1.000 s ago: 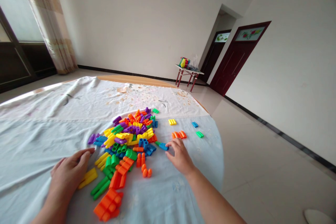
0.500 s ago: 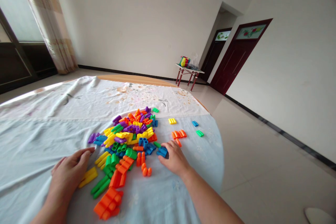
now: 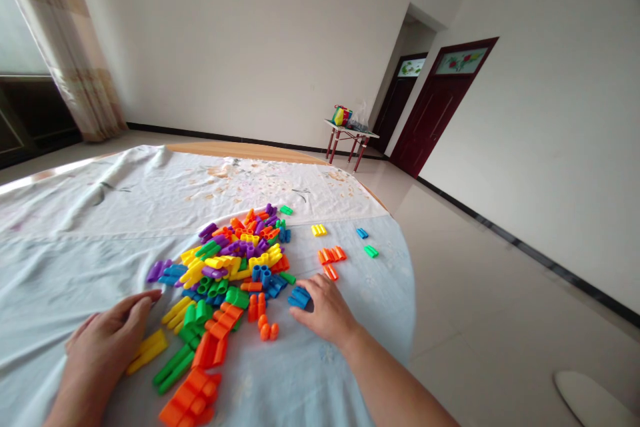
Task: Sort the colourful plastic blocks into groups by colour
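A heap of plastic pieces in purple, orange, yellow, green and blue lies on the cloth-covered table. My right hand is closed round a blue piece at the heap's right side, thumb and fingers on its ends. My left hand rests at the heap's left, beside a yellow piece; its thumb and index finger lie close together, and whether anything is between them is hidden. Orange joined pieces are nearest to me, with a long green piece beyond them.
Right of the heap lie loose pieces: yellow, orange, blue and green. The round table ends beyond them. A small table with bags stands by the far wall.
The view has shifted slightly, moving the scene leftward. My right hand and the blue piece are now a little farther from the heap. My left hand has moved slightly away from the heap.
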The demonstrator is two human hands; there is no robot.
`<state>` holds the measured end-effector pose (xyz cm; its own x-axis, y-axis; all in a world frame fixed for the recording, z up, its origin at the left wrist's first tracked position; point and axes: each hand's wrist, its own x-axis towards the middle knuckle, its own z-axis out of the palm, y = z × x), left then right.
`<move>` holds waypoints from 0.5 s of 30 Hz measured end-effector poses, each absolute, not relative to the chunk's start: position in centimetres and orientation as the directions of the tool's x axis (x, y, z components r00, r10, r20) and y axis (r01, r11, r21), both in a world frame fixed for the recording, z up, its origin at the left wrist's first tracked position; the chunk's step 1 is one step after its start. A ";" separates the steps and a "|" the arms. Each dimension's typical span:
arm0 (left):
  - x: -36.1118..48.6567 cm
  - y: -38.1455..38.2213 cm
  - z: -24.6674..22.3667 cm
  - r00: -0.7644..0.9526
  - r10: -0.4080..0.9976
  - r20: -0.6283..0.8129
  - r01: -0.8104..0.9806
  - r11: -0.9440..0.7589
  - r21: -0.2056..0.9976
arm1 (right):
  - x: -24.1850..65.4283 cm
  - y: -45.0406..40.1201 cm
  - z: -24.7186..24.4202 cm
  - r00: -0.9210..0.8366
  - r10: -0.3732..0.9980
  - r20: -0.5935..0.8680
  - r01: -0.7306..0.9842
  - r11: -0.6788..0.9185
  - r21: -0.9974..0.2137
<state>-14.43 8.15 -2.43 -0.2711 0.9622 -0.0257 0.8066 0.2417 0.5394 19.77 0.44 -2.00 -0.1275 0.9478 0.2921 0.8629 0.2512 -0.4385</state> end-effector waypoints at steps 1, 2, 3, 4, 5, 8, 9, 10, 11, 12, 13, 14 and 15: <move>-14.5 8.2 -2.6 -0.276 0.961 -0.025 0.805 0.245 0.541 | 19.8 0.4 -2.0 -0.139 0.949 0.282 0.860 0.257 -0.441; -14.6 8.2 -2.7 -0.278 0.960 -0.027 0.804 0.248 0.540 | 19.9 0.3 -1.9 -0.144 0.950 0.276 0.857 0.259 -0.446; -14.6 8.1 -2.7 -0.278 0.960 -0.031 0.805 0.250 0.538 | 20.0 0.3 -1.8 -0.139 0.950 0.278 0.854 0.257 -0.453; -14.7 8.1 -2.7 -0.273 0.961 -0.036 0.808 0.250 0.533 | 20.0 0.4 -1.7 -0.125 0.950 0.287 0.851 0.252 -0.460; -14.7 8.1 -2.7 -0.263 0.964 -0.041 0.812 0.244 0.531 | 20.0 0.4 -1.6 -0.108 0.948 0.299 0.849 0.245 -0.468; -14.7 8.0 -2.5 -0.253 0.965 -0.065 0.812 0.248 0.528 | 20.1 0.5 -1.2 -0.080 0.946 0.315 0.840 0.234 -0.490; -14.6 7.9 -2.3 -0.258 0.963 -0.071 0.812 0.256 0.524 | 20.2 0.4 -1.2 -0.080 0.948 0.309 0.838 0.232 -0.495; -14.5 7.9 -2.2 -0.263 0.962 -0.075 0.814 0.263 0.518 | 20.2 0.3 -1.2 -0.083 0.951 0.297 0.837 0.228 -0.497; -14.5 7.9 -2.1 -0.267 0.961 -0.074 0.816 0.267 0.512 | 20.2 0.2 -1.2 -0.088 0.955 0.282 0.838 0.224 -0.498; -14.4 7.9 -2.0 -0.268 0.961 -0.072 0.820 0.267 0.507 | 20.2 0.1 -1.3 -0.094 0.959 0.267 0.840 0.221 -0.496; -14.3 7.9 -2.0 -0.266 0.962 -0.067 0.823 0.263 0.504 | 20.2 0.0 -1.4 -0.100 0.962 0.254 0.842 0.218 -0.493; -14.2 7.9 -2.0 -0.264 0.962 -0.066 0.825 0.261 0.501 | 20.2 -0.1 -1.5 -0.106 0.964 0.244 0.843 0.217 -0.492; -14.2 7.9 -2.0 -0.260 0.964 -0.062 0.828 0.255 0.499 | 20.2 -0.2 -1.6 -0.111 0.965 0.239 0.842 0.219 -0.493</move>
<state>-14.22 7.94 -2.01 -0.2596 0.9637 -0.0622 0.8282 0.2553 0.4989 20.17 -0.17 -1.57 -0.1108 0.9646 0.2393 0.8421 0.2190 -0.4929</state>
